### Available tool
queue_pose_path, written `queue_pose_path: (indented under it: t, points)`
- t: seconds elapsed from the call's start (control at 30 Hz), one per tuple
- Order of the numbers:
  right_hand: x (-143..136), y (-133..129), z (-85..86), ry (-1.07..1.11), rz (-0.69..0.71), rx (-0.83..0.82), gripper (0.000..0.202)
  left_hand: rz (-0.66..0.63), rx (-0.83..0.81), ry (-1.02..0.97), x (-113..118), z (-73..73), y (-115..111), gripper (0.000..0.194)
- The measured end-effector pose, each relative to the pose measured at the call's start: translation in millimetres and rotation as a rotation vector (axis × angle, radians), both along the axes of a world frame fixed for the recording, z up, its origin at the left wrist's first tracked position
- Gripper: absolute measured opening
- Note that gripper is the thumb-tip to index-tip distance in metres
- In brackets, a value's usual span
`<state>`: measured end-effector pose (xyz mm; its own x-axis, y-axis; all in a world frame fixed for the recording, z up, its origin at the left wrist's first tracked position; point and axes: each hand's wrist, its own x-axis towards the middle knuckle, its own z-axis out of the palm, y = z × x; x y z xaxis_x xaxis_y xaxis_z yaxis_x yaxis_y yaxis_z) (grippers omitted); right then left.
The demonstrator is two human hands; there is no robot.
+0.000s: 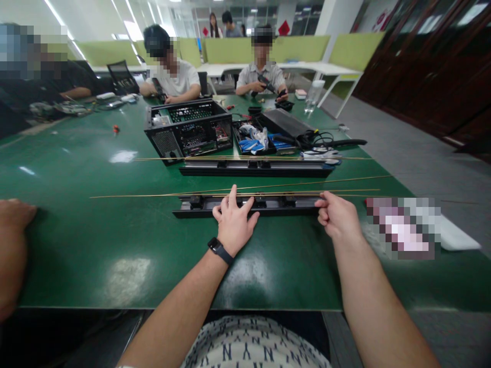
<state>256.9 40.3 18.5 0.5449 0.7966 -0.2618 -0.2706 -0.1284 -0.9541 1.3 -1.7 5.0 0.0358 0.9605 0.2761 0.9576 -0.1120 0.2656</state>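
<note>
Across the near black channel rail [207, 212] lie several thin brass-coloured rods [126, 196], running past both its ends. My left hand [236, 217] rests over the rail's middle, fingers spread, the fingertips touching the rods and the rail. At the rail's right end my right hand [340, 210] is closed, thumb and forefinger pinched on a thin rod; the exact grip is partly hidden. Dark blocks [289, 200] sit inside the rail's channel. Beyond it lies a second black rail [253, 172], parallel, with more thin rods along it.
An open computer case [164, 138] stands behind the rails. Beside it are a tray with blue-and-white gloves [255, 140], a dark flat box [287, 125] and cables. A blurred pink item [401, 227] lies at right. A person's arm [13, 240] rests at left; people sit opposite.
</note>
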Motion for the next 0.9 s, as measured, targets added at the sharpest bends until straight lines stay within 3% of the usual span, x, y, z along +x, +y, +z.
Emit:
queue_pose_path:
  t: [0.13, 0.47, 0.67, 0.9]
  points:
    - [1, 1, -1.1, -0.008, -0.023, 0.003, 0.015, 0.004, -0.004, -0.005, 0, -0.2, 0, 0.046]
    - [-3, -2, -3.0, -0.013, 0.064, 0.035, 0.012, 0.002, 0.007, 0.002, 0, -2.1, 0, 0.046]
    - [-9, -5, -0.8, -0.010, 0.167, 0.018, 0.021, 0.007, -0.002, 0.004, 0, -2.0, 0, 0.047]
    - [-11, -5, -0.7, -0.003, 0.179, 0.021, 0.020, 0.004, 0.004, 0.003, 1, -1.6, 0, 0.046]
